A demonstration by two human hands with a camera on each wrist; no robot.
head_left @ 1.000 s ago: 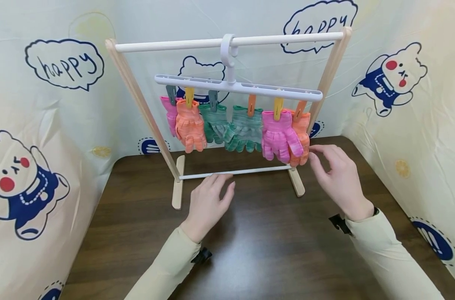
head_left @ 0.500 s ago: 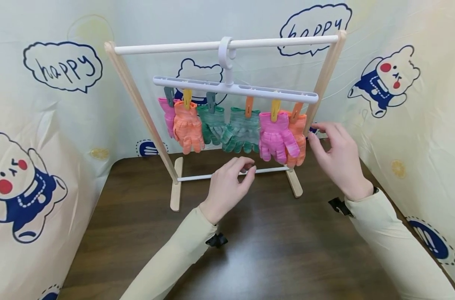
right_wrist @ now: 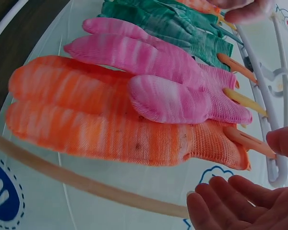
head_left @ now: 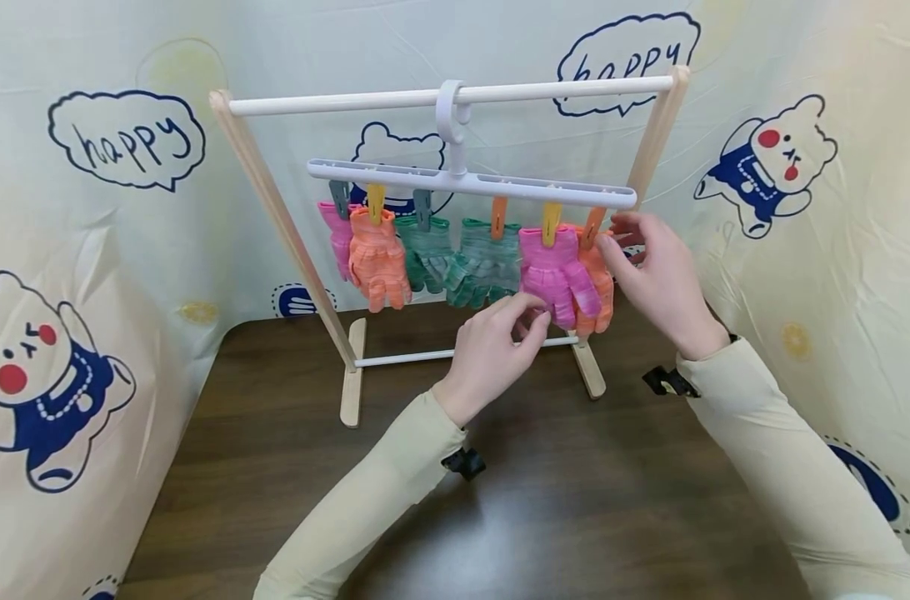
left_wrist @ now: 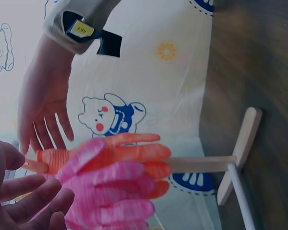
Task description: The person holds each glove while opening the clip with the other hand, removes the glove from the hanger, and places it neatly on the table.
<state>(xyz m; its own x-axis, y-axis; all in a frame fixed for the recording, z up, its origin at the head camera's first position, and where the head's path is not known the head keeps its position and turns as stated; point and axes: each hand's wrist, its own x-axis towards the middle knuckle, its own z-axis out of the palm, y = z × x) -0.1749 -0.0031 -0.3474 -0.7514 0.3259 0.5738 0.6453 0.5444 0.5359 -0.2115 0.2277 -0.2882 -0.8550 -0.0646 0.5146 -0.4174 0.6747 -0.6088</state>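
Observation:
Pairs of knit gloves hang by clothespins from a pale hanger [head_left: 395, 177]. At its right end are a pink glove [head_left: 547, 271] and, behind it, an orange glove [right_wrist: 101, 120] on an orange clothespin [right_wrist: 249, 143]. My right hand [head_left: 661, 283] is beside that clothespin, thumb and fingers spread around its outer side, pinching nothing. Just before the pink glove's lower part is my left hand [head_left: 492, 354], fingers loosely bent and holding nothing. Two green gloves [head_left: 492, 254] hang mid-hanger. Farther left hang another orange glove [head_left: 378, 258] and a pink glove [head_left: 337, 237].
The hanger hooks over the white top rod [head_left: 335, 103] of a wooden rack [head_left: 275, 217], whose feet stand on a dark brown table [head_left: 275, 467]. A low white rod [head_left: 402, 358] joins its sides. Printed cloth [head_left: 110, 267] surrounds the table at the back and sides.
My left hand has moved right and up from the low rod to the pink glove. My right hand has risen from the orange glove's fingertips to the clothespin's level.

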